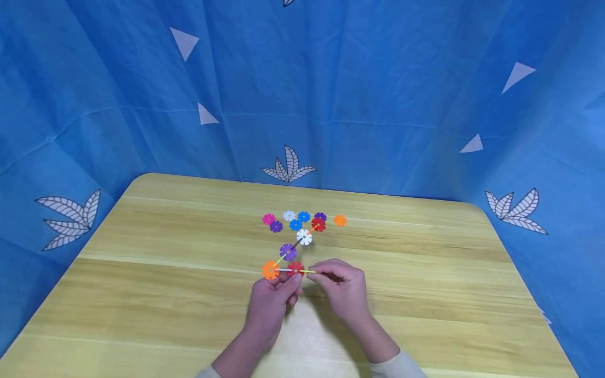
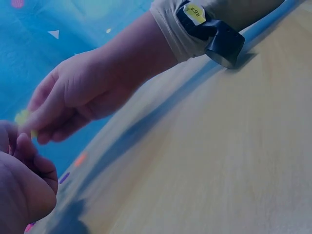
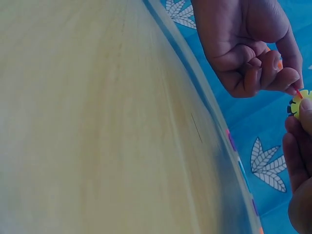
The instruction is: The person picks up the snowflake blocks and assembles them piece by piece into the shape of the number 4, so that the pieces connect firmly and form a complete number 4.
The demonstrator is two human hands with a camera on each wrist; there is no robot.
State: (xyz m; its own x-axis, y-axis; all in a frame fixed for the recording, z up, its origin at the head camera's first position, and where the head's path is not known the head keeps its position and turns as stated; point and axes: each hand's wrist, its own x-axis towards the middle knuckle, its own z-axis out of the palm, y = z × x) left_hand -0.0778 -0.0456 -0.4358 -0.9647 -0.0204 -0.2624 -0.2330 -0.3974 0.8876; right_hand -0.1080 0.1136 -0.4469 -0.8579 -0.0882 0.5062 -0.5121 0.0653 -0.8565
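A zigzag chain of slotted plastic discs stretches away from my hands in the head view. It shows a red disc point(image 1: 319, 224), a white disc point(image 1: 304, 237), a purple disc point(image 1: 288, 252), an orange disc point(image 1: 271, 270) and a nearer red disc point(image 1: 295, 270), joined by discs seen edge-on. My left hand point(image 1: 270, 308) pinches the nearer red disc, its thumb at the lower edge. The right hand point(image 1: 344, 290) pinches a yellow disc point(image 3: 305, 95) by its rim. That yellow disc meets the red one's right side; how deep it sits in the slot cannot be told.
Behind the chain lie loose discs: pink point(image 1: 269, 219), purple point(image 1: 276, 227), white point(image 1: 289, 216), blue point(image 1: 304, 216) and orange point(image 1: 340, 220), among others. They rest on a wooden table point(image 1: 449, 278). A blue patterned curtain point(image 1: 378, 94) hangs behind it.
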